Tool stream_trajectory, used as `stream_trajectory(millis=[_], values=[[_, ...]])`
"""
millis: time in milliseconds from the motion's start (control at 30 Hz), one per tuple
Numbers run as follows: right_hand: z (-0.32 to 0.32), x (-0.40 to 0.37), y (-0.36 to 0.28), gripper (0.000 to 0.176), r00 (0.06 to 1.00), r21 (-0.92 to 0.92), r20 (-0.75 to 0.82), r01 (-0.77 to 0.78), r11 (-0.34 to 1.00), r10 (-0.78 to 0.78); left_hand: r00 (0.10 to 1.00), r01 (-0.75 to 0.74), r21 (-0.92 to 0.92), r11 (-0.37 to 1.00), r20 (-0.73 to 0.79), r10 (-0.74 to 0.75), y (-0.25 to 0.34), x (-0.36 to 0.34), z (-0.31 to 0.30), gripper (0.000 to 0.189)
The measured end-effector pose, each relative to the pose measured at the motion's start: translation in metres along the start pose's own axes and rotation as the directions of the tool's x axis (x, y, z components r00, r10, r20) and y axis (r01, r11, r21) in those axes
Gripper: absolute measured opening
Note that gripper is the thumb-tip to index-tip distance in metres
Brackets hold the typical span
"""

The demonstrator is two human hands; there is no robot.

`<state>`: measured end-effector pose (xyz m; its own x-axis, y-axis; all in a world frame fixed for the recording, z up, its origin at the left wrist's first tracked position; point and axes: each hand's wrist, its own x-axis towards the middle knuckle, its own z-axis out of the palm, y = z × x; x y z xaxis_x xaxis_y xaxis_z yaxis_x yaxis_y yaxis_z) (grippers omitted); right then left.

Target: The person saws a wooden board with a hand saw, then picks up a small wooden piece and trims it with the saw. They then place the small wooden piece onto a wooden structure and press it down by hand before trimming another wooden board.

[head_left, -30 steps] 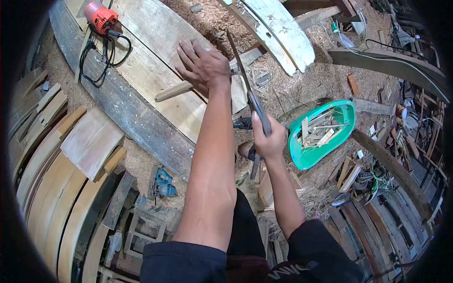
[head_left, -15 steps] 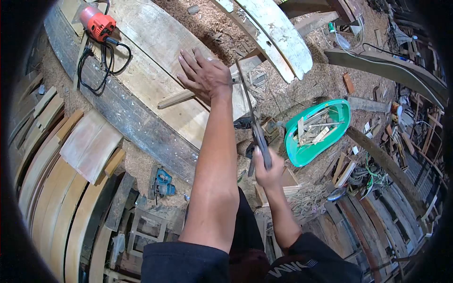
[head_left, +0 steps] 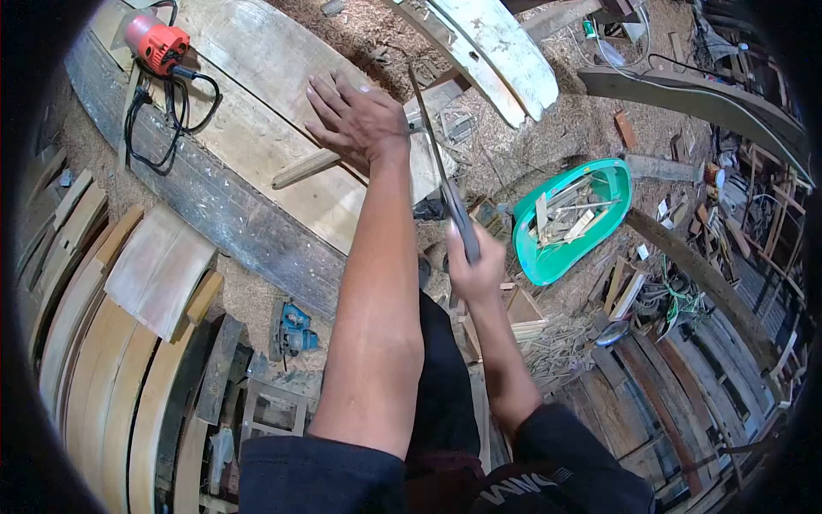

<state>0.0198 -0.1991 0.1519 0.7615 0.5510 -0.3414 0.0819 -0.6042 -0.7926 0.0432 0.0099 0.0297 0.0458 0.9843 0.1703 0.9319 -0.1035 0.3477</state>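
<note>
Currently pressing the left hand (head_left: 355, 120) flat, fingers spread, on a narrow wooden strip (head_left: 304, 170) atop the wide plank (head_left: 257, 103). Gripping the handsaw (head_left: 437, 158) in the closed right hand (head_left: 473, 265), blade slanting toward 12 o'clock, just beside the left wrist. At 3 o'clock of that fist, 1 green basin (head_left: 538, 265) of offcuts; at 10 o'clock, 1 red router (head_left: 154, 43).

You wear dark navy short sleeves (head_left: 321, 475) | white lettering (head_left: 518, 488) on cloth well behind your right hand (head_left: 473, 265) | forearms bare
</note>
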Motion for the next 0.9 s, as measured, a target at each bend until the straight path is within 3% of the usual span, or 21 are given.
stream_trajectory(millis=[267, 467, 567, 633, 767, 800, 833, 900], values=[[-0.017, -0.035, 0.006, 0.024, 0.999, 0.029, 0.02, -0.051, 0.998, 0.051, 0.999, 0.01, -0.026, 1.0, 0.034, -0.009, -0.002, -0.002, -0.002, 0.059], [0.008, 0.017, 0.012, 0.025, 0.997, 0.01, 0.004, 0.082, 0.997, -0.082, 0.995, -0.015, -0.039, 0.999, -0.095, 0.011, -0.005, -0.005, 0.009, 0.054], [0.001, -0.025, 0.028, 0.025, 1.0, 0.113, -0.008, -0.017, 0.993, 0.018, 0.995, -0.022, -0.062, 0.998, -0.102, 0.016, -0.007, -0.001, 0.01, 0.056], [-0.001, -0.028, 0.033, 0.027, 1.0, 0.12, -0.009, 0.011, 0.993, -0.01, 0.998, -0.033, -0.089, 0.996, -0.06, 0.028, -0.007, -0.005, 0.007, 0.058], [-0.004, -0.024, 0.048, 0.031, 1.0, 0.138, 0.007, 0.02, 0.99, -0.021, 0.975, -0.136, -0.133, 0.982, -0.192, 0.109, -0.014, -0.01, 0.011, 0.05], [-0.005, -0.02, 0.057, 0.031, 1.0, 0.167, -0.001, 0.005, 0.986, -0.005, 0.951, -0.212, -0.093, 0.973, -0.248, 0.184, -0.018, -0.013, 0.017, 0.041], [-0.006, -0.018, 0.065, 0.032, 1.0, 0.198, -0.011, -0.008, 0.98, 0.01, 0.931, -0.348, -0.175, 0.921, -0.184, 0.316, -0.028, -0.016, 0.011, 0.036], [-0.006, -0.02, 0.072, 0.034, 0.999, 0.229, -0.016, 0.033, 0.973, -0.03, 0.804, -0.576, -0.354, 0.737, -0.085, 0.588, -0.053, -0.029, -0.007, 0.027]])
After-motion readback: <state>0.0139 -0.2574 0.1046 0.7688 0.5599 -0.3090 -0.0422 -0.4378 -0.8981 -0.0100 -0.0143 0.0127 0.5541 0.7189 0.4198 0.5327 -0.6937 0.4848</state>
